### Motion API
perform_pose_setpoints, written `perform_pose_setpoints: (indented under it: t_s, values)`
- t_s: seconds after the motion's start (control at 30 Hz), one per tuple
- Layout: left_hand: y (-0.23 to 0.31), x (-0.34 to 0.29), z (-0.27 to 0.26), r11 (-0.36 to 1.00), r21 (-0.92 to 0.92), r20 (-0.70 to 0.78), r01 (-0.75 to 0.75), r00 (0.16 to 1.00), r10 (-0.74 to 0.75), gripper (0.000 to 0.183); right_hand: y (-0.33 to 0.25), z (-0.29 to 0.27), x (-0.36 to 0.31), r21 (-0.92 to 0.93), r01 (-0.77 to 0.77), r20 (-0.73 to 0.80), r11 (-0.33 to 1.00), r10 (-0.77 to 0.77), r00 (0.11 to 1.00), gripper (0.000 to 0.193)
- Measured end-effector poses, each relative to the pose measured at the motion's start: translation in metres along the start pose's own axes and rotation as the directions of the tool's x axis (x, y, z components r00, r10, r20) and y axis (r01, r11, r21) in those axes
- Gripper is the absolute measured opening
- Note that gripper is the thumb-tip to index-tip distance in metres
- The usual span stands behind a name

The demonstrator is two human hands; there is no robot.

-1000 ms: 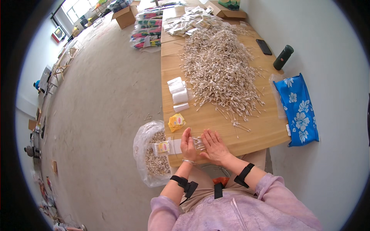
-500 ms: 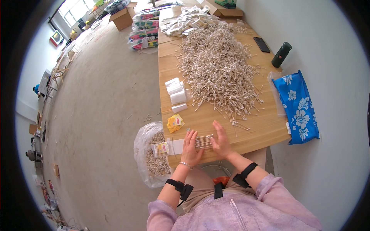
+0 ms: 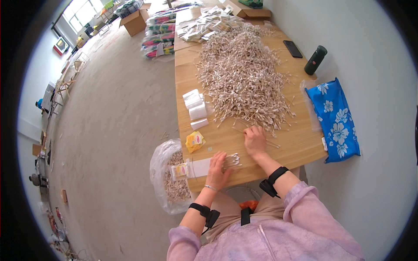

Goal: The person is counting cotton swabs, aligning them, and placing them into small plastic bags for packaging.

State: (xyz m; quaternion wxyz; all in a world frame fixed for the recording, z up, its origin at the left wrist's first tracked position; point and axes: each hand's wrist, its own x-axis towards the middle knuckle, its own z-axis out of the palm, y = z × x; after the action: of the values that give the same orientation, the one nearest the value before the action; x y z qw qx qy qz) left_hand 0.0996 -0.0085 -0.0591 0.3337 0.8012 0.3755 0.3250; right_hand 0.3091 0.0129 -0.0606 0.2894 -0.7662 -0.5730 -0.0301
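A small row of cotton swabs (image 3: 231, 161) lies near the table's front edge. My left hand (image 3: 216, 170) is closed around its left end, fingers on the far side and thumb on the near side. At the near edge of the big heap of loose cotton swabs (image 3: 244, 78), my right hand (image 3: 255, 141) has its fingers curled in a pinch on swabs; the fingertips are partly hidden. Left of my left hand is a white strip (image 3: 201, 167). A clear packet of swabs with a yellow label (image 3: 180, 170) sits at the table's left edge.
Yellow cards (image 3: 194, 141) and white folded stacks (image 3: 195, 104) lie along the table's left side. A clear bag of swabs (image 3: 157, 174) stands below that edge. To the right are a phone (image 3: 293, 49), a dark green bottle (image 3: 315, 60) and a blue flowered package (image 3: 334, 122).
My right hand has left the row's right end and moved away from me to the heap, its fingers curling. My left hand stays at the row.
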Motion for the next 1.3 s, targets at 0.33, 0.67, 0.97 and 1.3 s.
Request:
perform_pose_setpoints:
  t_s: [0.33,0.67,0.97,1.3]
  values:
    - [0.005,0.0,-0.005,1.0,0.005,-0.086,0.029,0.996,-0.028,0.074,-0.035,-0.017,-0.038,0.202,0.196,0.241,0.959,-0.243,0.939,0.014]
    - [0.006,0.0,-0.001,0.967,0.253,0.015,-0.034,0.999,0.032,0.055,-0.01,-0.038,-0.056,0.259,0.108,0.123,0.96,-0.144,0.982,0.011]
    - [-0.004,-0.009,-0.004,0.994,-0.032,-0.177,0.108,0.978,-0.112,0.048,-0.048,-0.032,-0.058,0.304,0.214,0.236,0.928,-0.291,0.927,0.006]
    - [-0.009,-0.01,-0.001,0.982,-0.121,-0.309,0.146,0.934,-0.177,0.043,-0.064,-0.03,-0.042,0.1,0.274,0.473,0.957,-0.288,0.833,0.008]
